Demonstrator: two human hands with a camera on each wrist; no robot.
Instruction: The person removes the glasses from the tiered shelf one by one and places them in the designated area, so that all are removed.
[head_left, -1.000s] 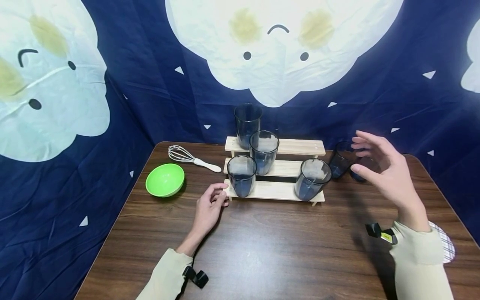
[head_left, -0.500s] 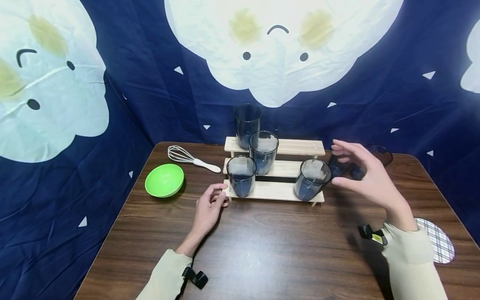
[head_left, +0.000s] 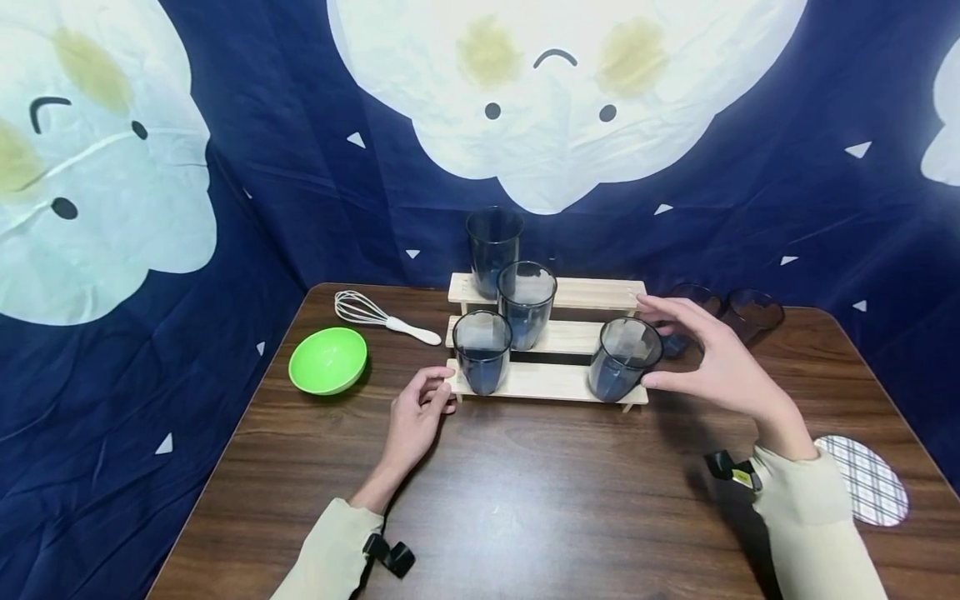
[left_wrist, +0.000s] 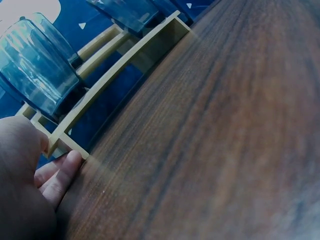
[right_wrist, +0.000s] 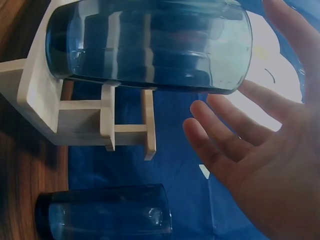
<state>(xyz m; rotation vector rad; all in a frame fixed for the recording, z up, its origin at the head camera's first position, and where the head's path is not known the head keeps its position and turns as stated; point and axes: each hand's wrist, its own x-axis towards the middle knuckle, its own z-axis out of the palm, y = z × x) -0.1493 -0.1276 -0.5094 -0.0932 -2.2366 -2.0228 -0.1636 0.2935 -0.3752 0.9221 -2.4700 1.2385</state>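
A three-step wooden rack (head_left: 555, 381) stands on the table. My left hand (head_left: 416, 417) holds the left end of its front step, thumb and fingers at the corner in the left wrist view. Tinted drinking glasses stand on it: one at the left of the front step (head_left: 483, 354), one on the middle step (head_left: 527, 308), one on the back step (head_left: 493, 254). Another glass (head_left: 621, 362) stands at the front step's right end. Around that glass's right side my right hand (head_left: 720, 367) is spread, fingers straight; in the right wrist view its fingertips are right by the rim.
Two more tinted glasses, one partly behind my right hand and one farther right (head_left: 753, 312), stand on the table (head_left: 525, 500) at the back right. A green bowl (head_left: 328, 361) and a white whisk (head_left: 405, 327) lie left of the rack. A checked round mat (head_left: 866, 483) lies at right.
My right hand has moved left from the back-right glasses to the glass at the front step's right end, uncovering the checked mat. My left hand has stayed on the rack.
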